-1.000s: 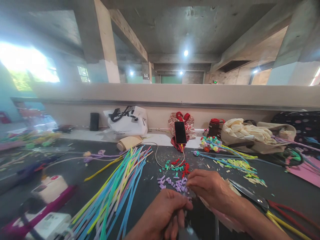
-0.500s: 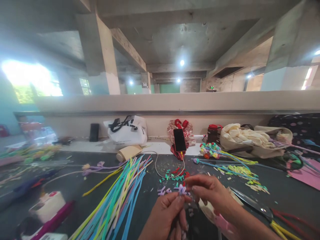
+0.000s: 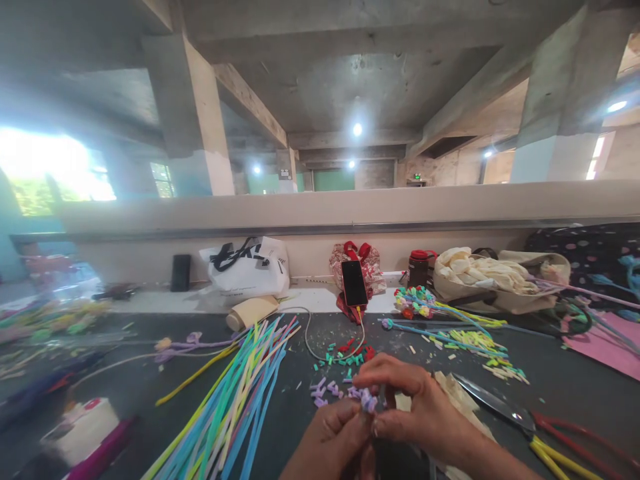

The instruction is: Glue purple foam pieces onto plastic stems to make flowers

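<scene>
Pinched in my left hand [image 3: 337,433] is a small lilac chenille-stem flower [image 3: 369,401], its fuzzy tip showing above the thumb. My right hand [image 3: 407,403] curls over it from the right, index finger behind and thumb in front, fingertips touching it. The lower fingers of my left hand are partly hidden. Just beyond the hands lie short lilac cut pieces [image 3: 327,388], with green pieces [image 3: 339,357] and red pieces [image 3: 369,351] farther back. Scissors [image 3: 500,403] with red and yellow handles lie right of my right hand.
Long coloured chenille stems [image 3: 235,393] fan out on the left. A phone [image 3: 354,283] leans against a red-patterned bag, its cable looping onto the table. Yellow-green cut pieces [image 3: 470,341] and a finished flower cluster [image 3: 414,301] lie at right. A white bag [image 3: 250,270] stands behind.
My right hand has come in closer, its thumb and index finger now at the lilac flower. The view has shifted slightly to the right.
</scene>
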The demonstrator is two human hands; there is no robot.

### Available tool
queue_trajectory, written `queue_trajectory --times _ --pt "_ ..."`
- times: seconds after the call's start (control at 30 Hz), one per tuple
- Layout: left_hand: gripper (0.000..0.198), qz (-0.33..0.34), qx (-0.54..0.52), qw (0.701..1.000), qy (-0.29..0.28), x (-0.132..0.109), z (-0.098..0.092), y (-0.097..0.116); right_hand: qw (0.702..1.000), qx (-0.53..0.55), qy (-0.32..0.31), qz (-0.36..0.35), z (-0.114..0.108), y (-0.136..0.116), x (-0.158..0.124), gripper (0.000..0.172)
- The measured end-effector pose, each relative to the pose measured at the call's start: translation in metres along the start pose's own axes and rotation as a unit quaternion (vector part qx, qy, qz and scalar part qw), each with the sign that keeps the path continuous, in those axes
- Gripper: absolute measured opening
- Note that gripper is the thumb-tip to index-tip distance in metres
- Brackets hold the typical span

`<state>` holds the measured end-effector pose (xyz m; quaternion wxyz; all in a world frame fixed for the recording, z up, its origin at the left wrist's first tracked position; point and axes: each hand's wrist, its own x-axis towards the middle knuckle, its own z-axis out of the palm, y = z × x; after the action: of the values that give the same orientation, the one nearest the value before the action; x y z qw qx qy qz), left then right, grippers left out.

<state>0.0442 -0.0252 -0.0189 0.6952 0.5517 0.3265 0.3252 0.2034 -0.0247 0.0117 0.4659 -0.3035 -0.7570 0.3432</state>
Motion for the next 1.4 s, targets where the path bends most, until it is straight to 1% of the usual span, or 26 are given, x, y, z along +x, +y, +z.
queue_trajectory --times 0.07,0.13,0.27,0.4,0.53,0.7,0.87,1.03,1.13,1.2,1.33,1.4 --pt "0.045 0.020 0.012 1.000 0.014 -0.0017 0.0007 0.0002 1.000 0.002 -0.002 -0.015 0.0008 -0.0015 -0.0004 0.029" --pt "0.044 0.026 0.018 0.999 0.023 -0.0026 0.0009 0.0000 1.000 0.004 0.000 -0.021 0.0020 -0.0021 -0.0010 0.029" --pt "0.048 0.016 0.048 0.999 -0.002 -0.0018 -0.0011 -0.0009 1.000 0.015 0.009 -0.026 0.0042 -0.0006 -0.0012 0.029" --pt "0.047 0.034 0.053 0.998 -0.003 0.0015 -0.0043 -0.0038 0.999 0.026 0.019 -0.025 0.0052 0.0021 0.0001 0.026" --pt "0.048 0.018 0.063 0.998 -0.023 0.0034 -0.0059 -0.0055 0.999 0.034 0.014 -0.024 0.0059 0.0028 0.0002 0.022" --pt "0.046 0.040 0.051 0.998 -0.002 0.0008 -0.0029 -0.0039 0.999 0.031 0.014 -0.016 0.0070 0.0019 -0.0002 0.014" --pt "0.047 0.016 0.046 0.999 -0.024 0.0024 -0.0025 -0.0056 1.000 0.025 0.013 0.008 0.0075 0.0026 -0.0005 0.014" --pt "0.047 0.026 0.039 0.999 0.010 0.0010 -0.0001 -0.0037 0.999 0.028 0.015 0.007 0.0076 0.0021 0.0006 0.014" --pt "0.049 0.012 0.046 0.999 -0.023 0.0027 -0.0025 -0.0031 1.000 0.023 0.017 0.005 0.0082 0.0016 0.0006 0.012" --pt "0.050 -0.003 0.049 0.998 -0.035 0.0046 -0.0048 -0.0029 1.000 0.018 0.018 0.006 0.0089 0.0015 0.0005 0.010" --pt "0.050 -0.006 0.053 0.998 -0.020 0.0043 -0.0051 -0.0008 1.000 0.005 0.012 0.013 0.0091 0.0021 0.0007 0.009" --pt "0.050 0.008 0.041 0.999 -0.007 0.0022 -0.0041 -0.0002 1.000 -0.003 -0.001 0.018 0.0069 0.0034 -0.0004 0.016"
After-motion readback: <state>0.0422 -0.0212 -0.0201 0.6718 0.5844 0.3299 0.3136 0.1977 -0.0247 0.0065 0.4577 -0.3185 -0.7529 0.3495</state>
